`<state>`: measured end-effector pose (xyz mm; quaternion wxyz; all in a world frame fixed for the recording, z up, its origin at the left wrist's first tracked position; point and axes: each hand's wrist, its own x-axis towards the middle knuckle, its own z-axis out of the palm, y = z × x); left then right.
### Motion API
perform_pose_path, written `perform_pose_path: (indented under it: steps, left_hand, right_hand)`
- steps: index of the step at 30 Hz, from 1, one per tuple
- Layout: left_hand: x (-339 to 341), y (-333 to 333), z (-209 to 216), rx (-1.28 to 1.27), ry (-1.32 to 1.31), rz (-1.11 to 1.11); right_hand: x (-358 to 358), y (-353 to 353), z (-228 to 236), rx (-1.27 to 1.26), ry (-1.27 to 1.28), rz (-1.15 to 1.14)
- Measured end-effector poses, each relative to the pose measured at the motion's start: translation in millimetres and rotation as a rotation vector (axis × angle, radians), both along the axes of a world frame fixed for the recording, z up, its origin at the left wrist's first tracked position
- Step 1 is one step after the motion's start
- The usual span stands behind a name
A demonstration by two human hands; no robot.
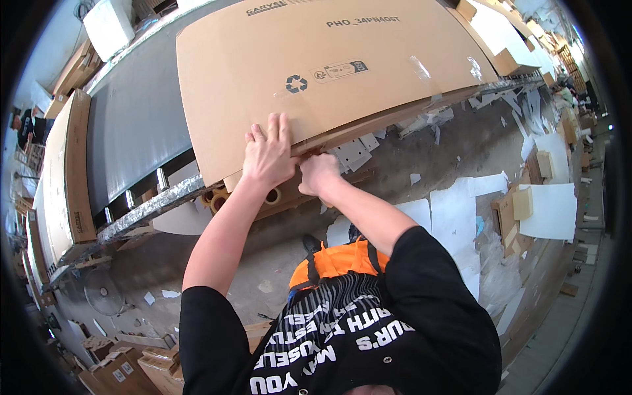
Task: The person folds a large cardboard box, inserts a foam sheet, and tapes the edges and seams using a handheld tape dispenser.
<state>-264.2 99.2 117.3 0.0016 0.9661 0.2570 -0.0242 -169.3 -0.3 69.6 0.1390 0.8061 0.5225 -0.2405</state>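
Large brown carton (329, 99) lying flat on the conveyor, its near edge at the worker's front, the dark belt (135, 131) bare to its left. Left hand (266, 158) palm-down on the carton's top near that edge, fingers stretched out and fairly close together, not gripping. Right hand (319, 174) just beside it, lower, at the carton's near side; fingers look curled in, but blur and angle hide whether they pinch anything. Can't tell.

Shiny clear tape (419, 67) on the top, toward the right. Tape rolls (216, 199) below the rail edge, under the forearms. White sheets (454, 210) strewn on the floor to the right.

My reading: the near edge is being closed or pressed into line, left hand steadying, right hand working. Next move would call for firm left-palm pressure and an even right-hand run along the seam, without buckling the cardboard.
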Motion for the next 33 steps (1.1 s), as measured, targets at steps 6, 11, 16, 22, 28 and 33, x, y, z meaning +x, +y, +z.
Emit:
perform_pose_path:
  steps: [6,11,16,22,28,33]
  left_hand:
    - [45.2,-22.5,26.3,0.101,0.243,0.149]
    - [41.6,-14.0,9.9,0.168,0.258,0.148]
    - [40.2,-14.1,18.9,0.173,0.259,0.124]
    - [35.6,-13.2,16.5,0.188,0.222,0.088]
    - [24.8,-8.3,11.2,0.19,0.207,0.119]
    - [37.5,-15.7,28.5,0.117,0.258,0.139]
  right_hand:
    - [3.5,-74.5,-9.8,-0.057,0.174,-0.164]
    - [90.5,-65.2,141.9,0.365,-0.167,-0.149]
    - [153.0,22.9,223.5,0.702,-0.103,-0.18]
    - [162.4,34.5,164.3,0.137,-0.044,-0.239]
    - [105.0,-89.6,119.7,0.094,-0.053,-0.223]
    - [94.6,-77.0,67.6,0.244,-0.122,-0.291]
